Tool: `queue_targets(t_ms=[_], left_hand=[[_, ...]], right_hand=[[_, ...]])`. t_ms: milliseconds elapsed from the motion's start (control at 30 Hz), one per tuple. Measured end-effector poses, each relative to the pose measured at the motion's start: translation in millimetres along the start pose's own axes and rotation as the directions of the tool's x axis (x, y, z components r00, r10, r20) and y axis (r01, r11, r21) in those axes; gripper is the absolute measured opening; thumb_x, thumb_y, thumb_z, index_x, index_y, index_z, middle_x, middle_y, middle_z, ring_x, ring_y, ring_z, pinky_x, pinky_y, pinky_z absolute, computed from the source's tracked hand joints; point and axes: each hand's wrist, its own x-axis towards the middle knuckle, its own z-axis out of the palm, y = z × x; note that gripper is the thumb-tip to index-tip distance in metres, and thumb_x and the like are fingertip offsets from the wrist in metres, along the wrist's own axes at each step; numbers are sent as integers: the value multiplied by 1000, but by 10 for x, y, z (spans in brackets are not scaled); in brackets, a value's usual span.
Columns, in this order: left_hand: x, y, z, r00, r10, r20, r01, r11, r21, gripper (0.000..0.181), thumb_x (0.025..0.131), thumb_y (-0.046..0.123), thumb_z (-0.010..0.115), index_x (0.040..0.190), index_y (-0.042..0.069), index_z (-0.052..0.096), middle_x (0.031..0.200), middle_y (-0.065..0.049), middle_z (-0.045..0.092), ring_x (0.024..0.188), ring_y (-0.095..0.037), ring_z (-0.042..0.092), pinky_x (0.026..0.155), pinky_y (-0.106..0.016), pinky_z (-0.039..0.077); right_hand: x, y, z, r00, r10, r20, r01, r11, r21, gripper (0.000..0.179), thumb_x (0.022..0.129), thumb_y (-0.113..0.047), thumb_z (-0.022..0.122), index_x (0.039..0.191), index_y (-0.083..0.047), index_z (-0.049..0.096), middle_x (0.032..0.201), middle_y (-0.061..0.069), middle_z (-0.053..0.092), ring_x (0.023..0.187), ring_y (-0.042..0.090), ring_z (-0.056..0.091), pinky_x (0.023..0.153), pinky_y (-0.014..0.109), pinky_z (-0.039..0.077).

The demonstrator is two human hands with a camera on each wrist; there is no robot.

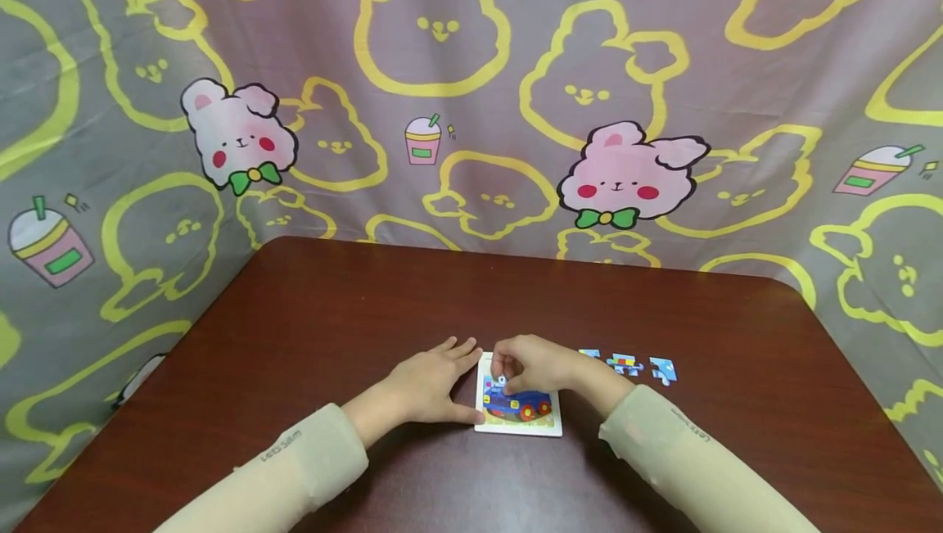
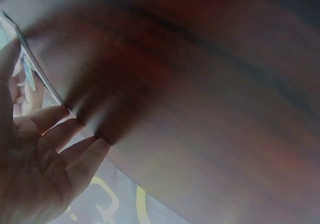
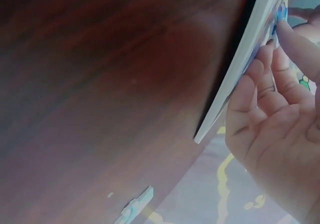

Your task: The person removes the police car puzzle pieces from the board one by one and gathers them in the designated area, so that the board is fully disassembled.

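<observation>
A white-framed jigsaw puzzle board (image 1: 519, 430) lies on the table, its picture showing a blue vehicle with red wheels. My left hand (image 1: 430, 386) rests at the board's left side, fingers spread and thumb at the lower left edge. In the left wrist view the left hand's fingers (image 2: 82, 159) look straight and hold nothing. Over the upper left of the picture, my right hand (image 1: 536, 363) pinches a small puzzle piece (image 2: 28, 70) between thumb and fingers. The piece is tilted up from the board, and the fingers hide much of it.
Right of the board lie loose puzzle pieces: one (image 1: 588, 352) partly behind the right wrist, a multicoloured one (image 1: 625, 364) and a light blue one (image 1: 663, 370). The dark brown table (image 1: 368, 295) meets a patterned curtain (image 1: 471, 124) at its back and sides.
</observation>
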Motion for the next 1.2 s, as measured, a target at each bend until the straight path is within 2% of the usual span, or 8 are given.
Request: queue_targets(t_ms=[300,467,933,1200], left_hand=[[-2,2,-1,1000,-4,-2,4,1000,7,96,78,68,70,151,12,43,160,-8,37,148,-32,34,111,-48,42],[0,-3,-3,1000,-3,-6,3,1000,9,96,78,68,70,151,12,43,160,-7,37,148,-32,34,111,-48,42],[2,11,-9,1000,1,-5,-1,1000,15,96,78,68,70,151,12,43,160,-8,37,148,-33,34,112,-47,41],[4,12,0,1000,-5,-3,5,1000,0,96,78,68,70,151,12,43,160,-8,37,148,-34,34,113,-48,40]], right_hand=[[-4,-14,-15,1000,-13,-1,13,991,131,10,87,-1,72,88,-7,64,77,-4,60,70,6,54,66,20,48],[-1,-27,-19,1000,-20,-4,20,988,151,10,87,0,71,86,-7,65,76,-5,60,69,5,54,65,19,49],[-98,14,-83,997,-1,-79,18,976,215,4,88,-2,71,88,-3,68,76,-2,61,70,8,54,59,20,45],[-213,90,-134,996,-3,-93,24,975,220,3,89,-1,70,89,-2,67,78,0,63,74,9,56,64,21,48]])
